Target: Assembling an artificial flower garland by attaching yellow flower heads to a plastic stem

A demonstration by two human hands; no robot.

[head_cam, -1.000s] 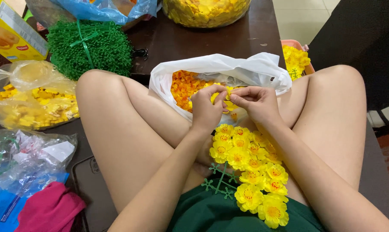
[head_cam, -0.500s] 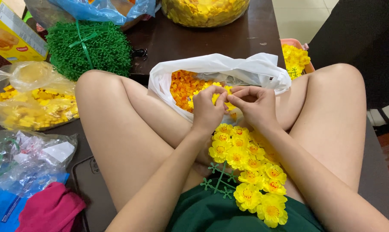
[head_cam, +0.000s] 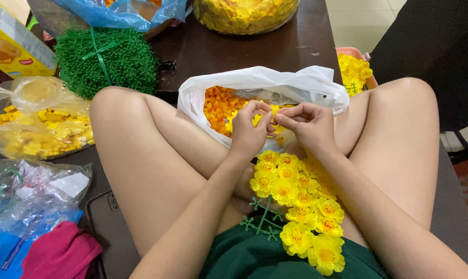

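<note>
I sit cross-legged on a dark table. My left hand (head_cam: 250, 129) and my right hand (head_cam: 307, 125) meet fingertip to fingertip over an open white plastic bag (head_cam: 254, 81) of small orange and yellow flower pieces (head_cam: 218, 106). Both pinch a small yellow flower piece (head_cam: 273, 114) between them. Below the hands, a cluster of yellow artificial flowers (head_cam: 292, 195) on a green plastic stem frame (head_cam: 262, 221) lies across my lap.
A bundle of green plastic stems (head_cam: 106, 60) sits at upper left. A clear bag of yellow petals (head_cam: 40, 126) lies left. A tub of yellow flowers (head_cam: 244, 14), a blue bag (head_cam: 123, 13), a pink tray (head_cam: 355, 67), a yellow box (head_cam: 14, 46) and pink cloth (head_cam: 63, 256) surround me.
Both hands stay over the white bag; the fingers have shifted slightly as they work the small yellow piece. Nothing else has moved.
</note>
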